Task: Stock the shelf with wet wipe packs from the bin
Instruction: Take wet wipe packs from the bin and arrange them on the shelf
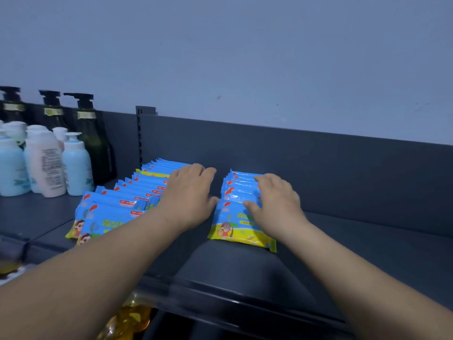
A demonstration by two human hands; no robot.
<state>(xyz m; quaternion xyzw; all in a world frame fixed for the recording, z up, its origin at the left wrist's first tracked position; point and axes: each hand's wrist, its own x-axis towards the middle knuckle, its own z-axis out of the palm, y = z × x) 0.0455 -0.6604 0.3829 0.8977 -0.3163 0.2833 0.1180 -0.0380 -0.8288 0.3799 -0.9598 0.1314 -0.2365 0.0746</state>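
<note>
faced a pale bluish wall [245, 57] over a dark grey shelf [245, 266] with a low back panel [318, 163]. noted dark pump bottles [88, 133] at far left, with pale blue bottles [76, 165] and a white bottle [46, 165] before them, apart from both hands. found wet wipe packs [137, 190], blue with yellow lower bands, in two overlapping lines on the shelf: left row [110, 209], right row [235, 231]. laid left hand [188, 195] flat and relaxed on the left row; rested right hand [277, 204] palm down on the right row, grasping nothing.
</note>
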